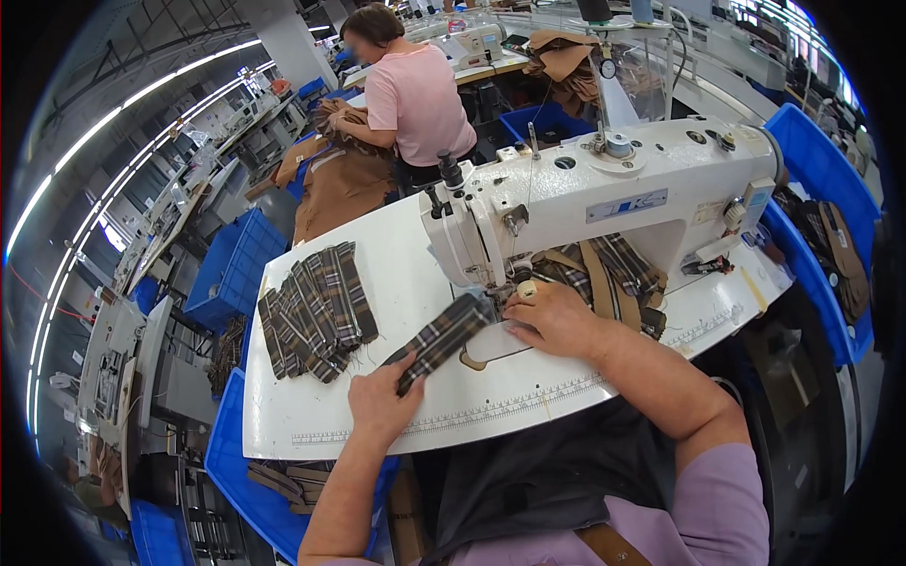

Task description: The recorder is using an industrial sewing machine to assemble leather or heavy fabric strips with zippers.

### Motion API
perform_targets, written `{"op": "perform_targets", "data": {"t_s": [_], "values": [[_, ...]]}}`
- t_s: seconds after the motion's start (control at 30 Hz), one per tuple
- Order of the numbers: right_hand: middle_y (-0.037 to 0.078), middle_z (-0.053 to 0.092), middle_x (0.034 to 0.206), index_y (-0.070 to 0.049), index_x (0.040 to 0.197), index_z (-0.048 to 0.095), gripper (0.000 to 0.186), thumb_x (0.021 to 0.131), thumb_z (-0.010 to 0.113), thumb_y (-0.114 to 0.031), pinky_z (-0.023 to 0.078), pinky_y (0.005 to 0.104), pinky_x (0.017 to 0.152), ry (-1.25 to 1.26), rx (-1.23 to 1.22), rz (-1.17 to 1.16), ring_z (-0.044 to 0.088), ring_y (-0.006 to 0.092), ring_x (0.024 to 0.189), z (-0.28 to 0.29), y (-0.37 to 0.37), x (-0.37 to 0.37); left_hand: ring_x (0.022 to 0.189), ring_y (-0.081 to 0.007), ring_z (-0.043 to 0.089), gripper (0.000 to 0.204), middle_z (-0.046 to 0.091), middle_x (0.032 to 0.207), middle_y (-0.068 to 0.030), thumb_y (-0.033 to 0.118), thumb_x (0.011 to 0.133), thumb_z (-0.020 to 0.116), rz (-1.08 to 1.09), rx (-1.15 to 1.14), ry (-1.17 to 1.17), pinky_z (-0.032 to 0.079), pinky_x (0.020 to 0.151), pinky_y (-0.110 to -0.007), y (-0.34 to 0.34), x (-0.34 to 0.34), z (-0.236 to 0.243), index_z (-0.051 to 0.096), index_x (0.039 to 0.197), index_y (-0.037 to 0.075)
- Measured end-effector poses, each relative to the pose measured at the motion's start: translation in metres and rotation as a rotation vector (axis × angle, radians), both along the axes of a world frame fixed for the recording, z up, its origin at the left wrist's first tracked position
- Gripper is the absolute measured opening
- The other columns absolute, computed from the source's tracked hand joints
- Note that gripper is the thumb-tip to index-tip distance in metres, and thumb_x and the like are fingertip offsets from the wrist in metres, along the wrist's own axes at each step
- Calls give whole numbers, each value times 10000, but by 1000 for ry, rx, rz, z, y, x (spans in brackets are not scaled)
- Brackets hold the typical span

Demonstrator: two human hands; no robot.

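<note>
My left hand (387,396) grips the lower end of a dark plaid fabric strip (439,335), which runs diagonally toward the needle area of a white sewing machine (623,160). Beside the strip's far end, my right hand (557,321) rests at the needle plate with its fingers curled and a pale round item (527,291) on one finger; what the fingertips hold is hidden. A fanned pile of plaid strips (316,311) lies on the left of the white table (264,424). Plaid and tan pieces (613,274) lie under the machine's arm.
A person in a pink shirt (420,104) handles brown pieces (344,174) beyond the table. Blue bins with material stand at the right (791,132), lower left (236,491) and left (226,264). Workbenches with machines line the left; a black thing (538,462) sits below the front edge.
</note>
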State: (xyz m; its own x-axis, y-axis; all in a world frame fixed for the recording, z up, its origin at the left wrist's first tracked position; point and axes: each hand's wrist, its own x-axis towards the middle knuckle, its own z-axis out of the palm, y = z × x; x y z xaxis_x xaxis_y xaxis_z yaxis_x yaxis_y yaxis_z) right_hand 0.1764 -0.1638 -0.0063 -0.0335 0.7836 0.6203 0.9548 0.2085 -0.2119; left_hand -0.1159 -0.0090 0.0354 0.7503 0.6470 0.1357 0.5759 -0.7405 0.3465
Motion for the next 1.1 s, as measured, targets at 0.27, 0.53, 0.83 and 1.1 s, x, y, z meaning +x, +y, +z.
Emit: {"op": "perform_targets", "data": {"t_s": [0.27, 0.53, 0.83, 1.1], "values": [[63, 737, 1111, -64, 1059, 751, 262, 869, 767, -245, 563, 441, 843, -1, -77, 6, 701, 296, 986, 7, -1, -8, 1201, -318, 558, 310, 590, 1280, -125, 125, 827, 753, -519, -193, -211, 460, 1026, -430, -12, -15, -13, 823, 1119, 203], [38, 737, 1195, -90, 1133, 759, 375, 849, 788, -332, 538, 405, 891, -80, -63, 84, 700, 249, 1028, 8, -5, -9, 1253, -348, 581, 596, 598, 1309, -157, 315, 779, 904, -616, -226, -333, 474, 1082, -453, -16, 75, -23, 681, 1279, 79], [56, 740, 1120, -57, 1057, 776, 431, 832, 778, -425, 527, 427, 887, -68, -121, 51, 657, 263, 1090, 17, -8, -10, 1453, -391, 463, 793, 492, 1550, -217, 393, 845, 839, -676, 2, -99, 385, 1217, -461, 12, 89, -24, 550, 1450, -32], [66, 718, 960, -62, 1047, 775, 454, 826, 772, -458, 493, 427, 822, -86, -77, 6, 634, 263, 972, 13, -4, -5, 1449, -419, 459, 765, 481, 1564, -213, 434, 890, 793, -705, -128, -78, 372, 1229, -482, 25, 101, -20, 537, 1486, 30]]}}
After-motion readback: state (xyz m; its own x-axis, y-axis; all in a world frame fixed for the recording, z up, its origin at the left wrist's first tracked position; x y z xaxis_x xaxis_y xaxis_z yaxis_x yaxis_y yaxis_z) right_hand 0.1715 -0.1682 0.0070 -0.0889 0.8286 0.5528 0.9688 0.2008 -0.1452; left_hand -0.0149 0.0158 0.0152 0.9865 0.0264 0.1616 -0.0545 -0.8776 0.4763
